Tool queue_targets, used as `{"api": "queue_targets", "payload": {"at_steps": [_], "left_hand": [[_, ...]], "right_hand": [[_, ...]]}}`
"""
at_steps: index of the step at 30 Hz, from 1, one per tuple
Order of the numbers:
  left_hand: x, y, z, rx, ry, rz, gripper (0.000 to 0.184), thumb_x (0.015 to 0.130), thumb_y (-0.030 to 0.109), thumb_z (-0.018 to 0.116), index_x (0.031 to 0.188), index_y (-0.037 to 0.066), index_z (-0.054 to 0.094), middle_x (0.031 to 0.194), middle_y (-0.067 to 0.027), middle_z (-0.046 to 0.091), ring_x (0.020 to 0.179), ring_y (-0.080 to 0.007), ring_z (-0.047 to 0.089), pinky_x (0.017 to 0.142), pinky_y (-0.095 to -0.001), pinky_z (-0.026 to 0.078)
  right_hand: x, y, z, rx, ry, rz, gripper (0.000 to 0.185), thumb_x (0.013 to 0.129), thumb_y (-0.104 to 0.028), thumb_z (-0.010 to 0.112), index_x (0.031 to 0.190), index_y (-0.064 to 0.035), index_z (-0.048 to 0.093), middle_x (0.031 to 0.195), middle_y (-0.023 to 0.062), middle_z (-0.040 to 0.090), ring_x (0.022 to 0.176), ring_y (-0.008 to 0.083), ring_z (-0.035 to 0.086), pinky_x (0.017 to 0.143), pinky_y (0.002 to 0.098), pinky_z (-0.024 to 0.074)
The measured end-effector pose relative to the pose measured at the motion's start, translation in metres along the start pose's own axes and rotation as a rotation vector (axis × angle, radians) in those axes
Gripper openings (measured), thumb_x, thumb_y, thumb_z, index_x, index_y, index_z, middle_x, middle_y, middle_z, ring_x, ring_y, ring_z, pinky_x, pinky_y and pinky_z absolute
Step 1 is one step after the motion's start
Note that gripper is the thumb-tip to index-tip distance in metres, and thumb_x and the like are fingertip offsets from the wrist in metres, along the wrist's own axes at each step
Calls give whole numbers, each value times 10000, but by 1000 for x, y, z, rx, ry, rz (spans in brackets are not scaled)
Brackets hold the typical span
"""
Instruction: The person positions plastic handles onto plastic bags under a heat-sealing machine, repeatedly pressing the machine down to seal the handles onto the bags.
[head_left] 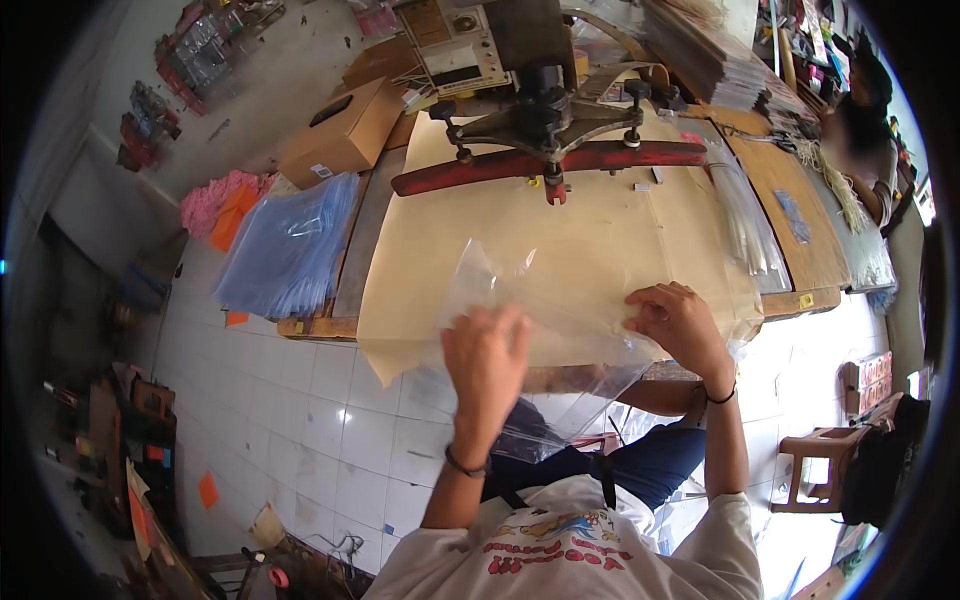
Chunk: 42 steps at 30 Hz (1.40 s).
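A clear plastic sheet (545,300) lies over the tan paper-covered worktop and hangs off its front edge toward my lap. My left hand (487,350) is at the sheet's left side, fingers raised and blurred by motion; whether it grips the film is not clear. On the other side, my right hand (678,318) has its fingers curled, thumb and forefinger together at the sheet's right part. Above the worktop hangs a press head with a long red bar (480,168), beyond both hands.
On the left are a stack of bluish plastic sheets (290,245) and a cardboard box (345,130). Clear plastic strips (740,215) lie at the right. A machine control box (455,45) stands behind. Another person (868,130) is at far right, near a plastic stool (815,470).
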<state>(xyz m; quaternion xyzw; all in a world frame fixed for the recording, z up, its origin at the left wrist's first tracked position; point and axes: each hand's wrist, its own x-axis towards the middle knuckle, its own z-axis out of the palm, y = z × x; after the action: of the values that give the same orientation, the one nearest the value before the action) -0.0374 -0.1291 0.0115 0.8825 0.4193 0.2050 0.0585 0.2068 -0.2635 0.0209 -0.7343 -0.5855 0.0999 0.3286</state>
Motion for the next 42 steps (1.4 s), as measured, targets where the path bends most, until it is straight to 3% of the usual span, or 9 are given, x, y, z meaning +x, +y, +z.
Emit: {"api": "queue_targets", "payload": {"at_steps": [3, 9, 15, 18, 22, 28, 34, 38, 42], "left_hand": [[36, -31, -8, 111, 463, 32, 460, 875, 349, 757, 1225, 65, 666, 954, -116, 628, 832, -282, 614, 830, -426, 465], [28, -64, -13, -846, -94, -173, 319, 826, 207, 835, 1010, 17, 656, 859, -42, 624, 757, -175, 576, 692, -277, 461], [-25, -64, -30, -1031, 141, 289, 244, 762, 22, 831, 951, 36, 676, 804, -35, 596, 712, -149, 558, 635, -266, 447], [-36, -62, -55, -1129, 27, 342, 284, 702, -49, 823, 934, 60, 702, 806, -41, 593, 757, -162, 593, 665, -275, 478], [-39, -61, -78, -1191, 75, 387, 273, 697, -47, 816, 912, 94, 724, 877, -93, 678, 794, -189, 674, 684, -293, 519], [-33, -75, -78, -1318, 260, 237, 215, 811, -71, 778, 961, 31, 662, 899, -106, 702, 846, -184, 693, 760, -306, 554], [-5, -67, -127, -1421, 222, 309, 241, 876, -116, 697, 1056, 16, 606, 926, -117, 707, 967, -249, 726, 827, -363, 606], [36, -77, -151, -1475, -48, 371, 299, 951, -71, 618, 1236, 10, 582, 1021, -146, 726, 1017, -273, 724, 837, -378, 621], [83, -89, -139, -1243, -140, 418, 234, 958, -78, 582, 1158, 18, 656, 971, -100, 729, 952, -230, 725, 844, -340, 587]], "right_hand": [[-2, -2, 4, -44, 35, -51, 191, 817, -197, 790, 985, -115, 750, 818, 56, 654, 826, 267, 598, 815, 399, 469], [-34, -23, 23, -91, 308, -57, 182, 775, -142, 797, 947, -113, 746, 973, 68, 633, 959, 288, 573, 878, 424, 443], [-87, -9, 55, 288, 316, 30, 496, 663, -82, 873, 1104, -62, 647, 1147, 113, 670, 1105, 326, 624, 943, 422, 499], [-91, -12, 53, 262, 308, 7, 638, 654, -90, 900, 1201, -21, 578, 1216, 133, 675, 1094, 328, 653, 936, 397, 524], [-77, -15, 38, 397, 384, -21, 615, 733, -222, 886, 1224, -1, 589, 1195, 150, 693, 1081, 271, 677, 883, 375, 558], [-59, -30, -13, 551, 64, -43, 391, 748, -206, 873, 1019, 19, 704, 924, 127, 744, 868, 219, 730, 813, 339, 552], [-27, -67, -76, 465, 430, -386, 416, 721, -299, 893, 955, -30, 677, 926, 129, 692, 840, 248, 680, 719, 331, 524], [10, -90, -111, 91, 449, -538, 310, 758, -159, 854, 975, -25, 679, 984, 127, 691, 834, 250, 693, 732, 367, 551], [47, -85, -120, -7, 331, -574, 267, 747, 0, 811, 996, -53, 731, 1085, 91, 687, 888, 204, 676, 765, 370, 561]]}}
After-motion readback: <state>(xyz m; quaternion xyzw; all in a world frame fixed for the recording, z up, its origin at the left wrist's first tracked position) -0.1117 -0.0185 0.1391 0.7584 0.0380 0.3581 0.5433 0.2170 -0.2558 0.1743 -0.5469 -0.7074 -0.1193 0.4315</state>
